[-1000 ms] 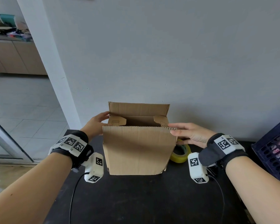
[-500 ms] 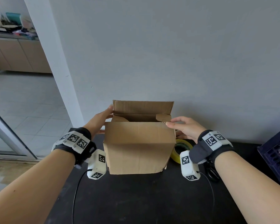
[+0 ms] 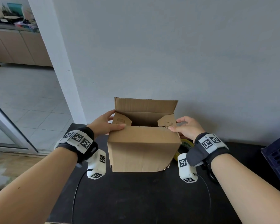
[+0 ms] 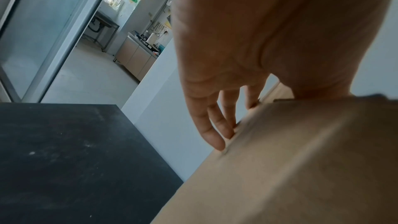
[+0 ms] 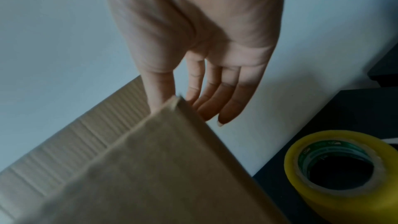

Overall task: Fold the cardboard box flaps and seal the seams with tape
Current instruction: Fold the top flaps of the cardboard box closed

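Note:
A brown cardboard box [image 3: 142, 152] stands on the black table [image 3: 136, 199] against the wall. Its far flap [image 3: 145, 105] is upright, both small side flaps lean inward, and the near flap [image 3: 142, 132] tilts in over the opening. My left hand [image 3: 106, 125] is at the top left corner, thumb lying on the near flap, straight fingers [image 4: 215, 125] against the box [image 4: 280, 168] edge. My right hand [image 3: 186, 127] straddles the top right corner, thumb on the near flap, straight fingers [image 5: 224, 98] past the box [image 5: 150, 176]. A yellow tape roll [image 5: 353, 209] lies right of the box, partly hidden in the head view [image 3: 187, 143].
A dark blue crate [image 3: 278, 157] sits at the table's right edge. A black looped object [image 3: 211, 175], possibly scissors, lies under my right wrist. The grey wall is right behind the box. The table's left edge drops to a tiled floor and doorway.
The near flap has tipped from upright inward over the opening. My left thumb has come onto that flap, and my right hand has risen from the box's side to the top right corner.

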Available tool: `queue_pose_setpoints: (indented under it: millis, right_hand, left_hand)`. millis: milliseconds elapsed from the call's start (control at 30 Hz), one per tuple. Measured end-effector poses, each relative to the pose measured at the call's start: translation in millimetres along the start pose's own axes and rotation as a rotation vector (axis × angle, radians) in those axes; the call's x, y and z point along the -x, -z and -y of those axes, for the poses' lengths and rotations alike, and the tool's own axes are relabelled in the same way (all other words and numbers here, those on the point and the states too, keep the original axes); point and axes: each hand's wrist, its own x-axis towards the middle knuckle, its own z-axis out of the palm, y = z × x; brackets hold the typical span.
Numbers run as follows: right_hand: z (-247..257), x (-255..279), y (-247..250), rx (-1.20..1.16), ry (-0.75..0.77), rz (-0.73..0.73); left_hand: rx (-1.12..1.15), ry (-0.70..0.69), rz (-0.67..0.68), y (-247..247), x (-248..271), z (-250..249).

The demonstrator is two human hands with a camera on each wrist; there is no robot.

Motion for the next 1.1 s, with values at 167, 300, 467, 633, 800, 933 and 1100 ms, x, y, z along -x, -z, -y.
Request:
queue_pose_setpoints:
  millis: [167,300,467,633,800,933,1100]
  right_hand:
    - [-2,6,-1,-0.006,0.031,0.009]
    - [6,8,1,0.035,0.159,-0.037]
    - [24,7,8,0.167,0.276,0.009]
    - [31,5,12,0.25,0.296,0.065]
    - [31,8,14,0.233,0.306,0.03]
    - [28,13,18,0.228,0.346,-0.022]
    - [21,18,12,0.185,0.303,0.041]
  left_hand:
    - [-0.07,-0.042,-0.025,-1,1,-2]
    - [-0.233,-0.148,-0.154,0,-2,-2]
    - [-0.401,-0.249,-0.201,3,-7,-6]
    - [-0.461,-0.322,-0.203,6,-11,-7]
    - [-0.485,-0.352,-0.243,5,-7,-13]
    - [-0.525,-0.323,-0.191,3,-4,-19]
    - [-0.507,-0.242,-0.149,1,-3,-16]
